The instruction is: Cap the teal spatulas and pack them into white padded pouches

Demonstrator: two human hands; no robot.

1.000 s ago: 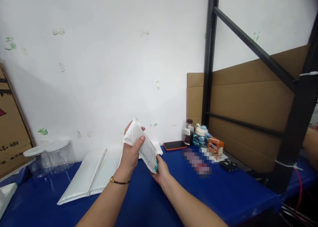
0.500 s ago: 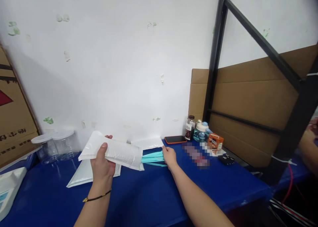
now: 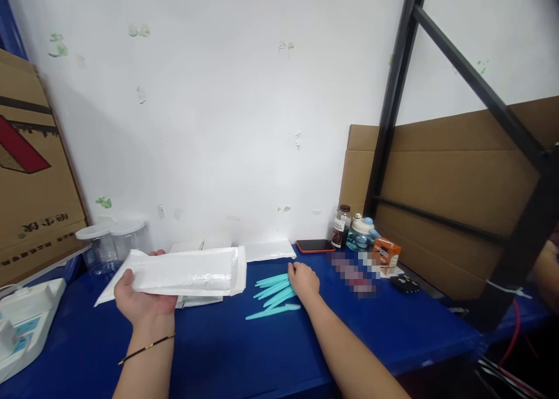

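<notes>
My left hand [image 3: 146, 306] grips a white bubble mailer [image 3: 187, 274] at its left part, thumb on the near side. The mailer is held level above the table and partly covers another white mailer [image 3: 203, 300] lying beneath. My right hand [image 3: 304, 279] is closed over the right ends of several thin turquoise sticks [image 3: 279, 297], which fan out to the left at table height. Their right ends are hidden by my fingers. One loose stick [image 3: 271, 313] lies apart in front of the bunch, its right end close to my hand.
Against the wall are clear lidded jars [image 3: 128, 239], a flat white mailer [image 3: 268, 251] and an orange-edged phone [image 3: 315, 246]. To the right stand a dark bottle [image 3: 340, 227], a blue water bottle [image 3: 360, 236] and an orange box [image 3: 386, 254]. A power strip [image 3: 43, 329] sits left.
The turquoise sticks have come out of the mailer's end and now fan out on the table. My left hand and the mailer have moved left, away from them. The view has shifted slightly.
</notes>
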